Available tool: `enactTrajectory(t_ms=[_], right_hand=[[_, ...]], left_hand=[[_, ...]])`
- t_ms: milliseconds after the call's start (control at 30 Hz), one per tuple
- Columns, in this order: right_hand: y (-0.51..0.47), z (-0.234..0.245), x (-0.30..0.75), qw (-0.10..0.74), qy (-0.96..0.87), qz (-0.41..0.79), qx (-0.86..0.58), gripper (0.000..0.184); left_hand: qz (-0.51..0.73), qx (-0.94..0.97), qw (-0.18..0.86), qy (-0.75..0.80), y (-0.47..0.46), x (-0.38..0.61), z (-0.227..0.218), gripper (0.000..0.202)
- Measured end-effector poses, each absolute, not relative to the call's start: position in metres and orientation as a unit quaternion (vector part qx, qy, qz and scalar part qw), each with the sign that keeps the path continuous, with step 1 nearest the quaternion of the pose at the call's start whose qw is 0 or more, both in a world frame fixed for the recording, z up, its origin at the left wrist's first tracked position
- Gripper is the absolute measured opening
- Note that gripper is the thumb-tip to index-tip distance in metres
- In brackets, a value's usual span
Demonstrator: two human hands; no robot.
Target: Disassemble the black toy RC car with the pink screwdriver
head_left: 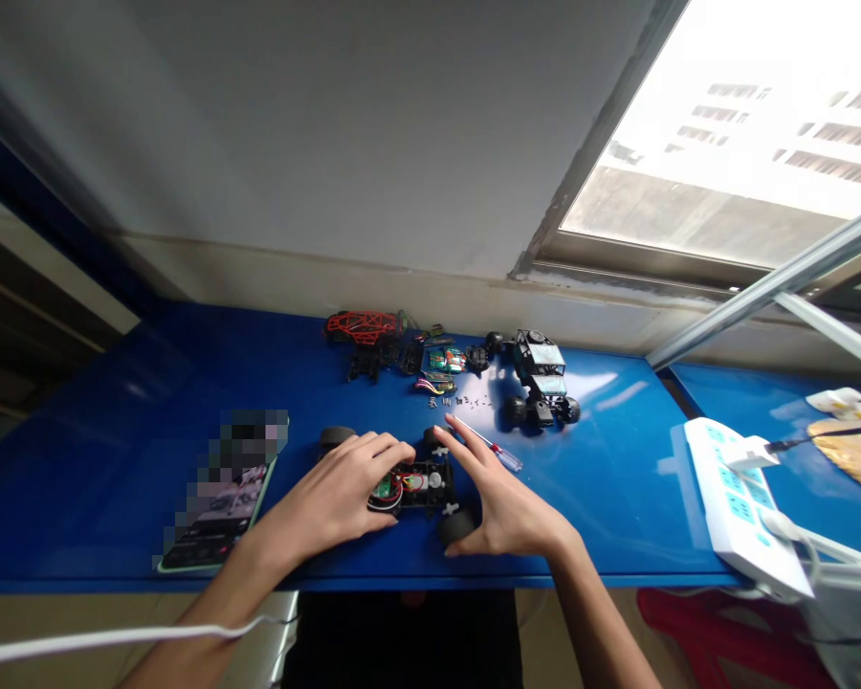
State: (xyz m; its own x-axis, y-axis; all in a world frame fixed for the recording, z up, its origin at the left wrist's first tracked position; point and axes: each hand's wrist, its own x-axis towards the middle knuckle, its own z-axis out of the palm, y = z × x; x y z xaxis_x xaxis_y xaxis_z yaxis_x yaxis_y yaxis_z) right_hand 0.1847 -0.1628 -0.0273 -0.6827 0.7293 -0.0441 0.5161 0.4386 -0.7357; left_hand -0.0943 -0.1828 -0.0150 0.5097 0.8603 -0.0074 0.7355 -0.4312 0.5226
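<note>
A toy car chassis (429,483) lies near the front edge of the blue table, its wires and green circuit board exposed. My left hand (355,483) grips its left part, fingers over the far side and thumb on the near side. My right hand (498,498) spans the right end, thumb against the near wheel (457,526) and fingertips at the far wheel (432,437). Another black wheel (337,437) shows beyond my left hand; the rest of that end is covered. A screwdriver (503,457) with a clear handle lies just beyond my right hand.
Behind are a red-framed car body (365,327), a green painted shell (445,360), small screws (463,402) and a toy truck (541,378). A phone (222,507) lies left. A white power strip (742,507) with plugs and cables stands right. Metal posts (753,301) rise there.
</note>
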Motion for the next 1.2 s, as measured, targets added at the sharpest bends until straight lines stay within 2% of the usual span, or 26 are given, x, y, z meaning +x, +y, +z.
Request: enactTrajectory(t_ms=[367, 433, 533, 600, 733, 900, 967, 1100, 1200], right_hand=[[-0.163, -0.027, 0.184, 0.158, -0.825, 0.377, -0.39, 0.131], [-0.164, -0.028, 0.186, 0.16, -0.826, 0.372, -0.392, 0.131], [-0.167, -0.029, 0.191, 0.165, -0.821, 0.369, -0.403, 0.13], [-0.17, -0.029, 0.195, 0.173, -0.814, 0.367, -0.415, 0.126], [-0.178, -0.031, 0.202, 0.185, -0.8, 0.381, -0.425, 0.102], [-0.184, -0.033, 0.205, 0.195, -0.798, 0.402, -0.404, 0.037], [-0.184, -0.034, 0.207, 0.201, -0.8, 0.4, -0.4, 0.021], [-0.182, -0.034, 0.213, 0.229, -0.797, 0.39, -0.401, 0.018], [-0.18, -0.035, 0.217, 0.262, -0.796, 0.377, -0.395, 0.023]], left_hand=[[0.162, 0.823, 0.264, 0.477, -0.185, -0.095, -0.003, 0.072], [0.176, 0.823, 0.266, 0.469, -0.182, -0.092, 0.003, 0.062], [0.189, 0.821, 0.248, 0.479, -0.172, -0.083, 0.011, 0.035], [0.18, 0.83, 0.221, 0.479, -0.163, -0.075, 0.013, 0.026], [0.128, 0.865, 0.193, 0.445, -0.141, -0.056, 0.011, 0.036], [0.08, 0.888, 0.217, 0.399, -0.12, -0.039, 0.005, 0.028], [0.079, 0.884, 0.224, 0.402, -0.116, -0.038, 0.005, 0.023], [0.103, 0.87, 0.249, 0.413, -0.113, -0.044, 0.01, 0.02], [0.183, 0.837, 0.291, 0.427, -0.115, -0.048, 0.013, 0.023]])
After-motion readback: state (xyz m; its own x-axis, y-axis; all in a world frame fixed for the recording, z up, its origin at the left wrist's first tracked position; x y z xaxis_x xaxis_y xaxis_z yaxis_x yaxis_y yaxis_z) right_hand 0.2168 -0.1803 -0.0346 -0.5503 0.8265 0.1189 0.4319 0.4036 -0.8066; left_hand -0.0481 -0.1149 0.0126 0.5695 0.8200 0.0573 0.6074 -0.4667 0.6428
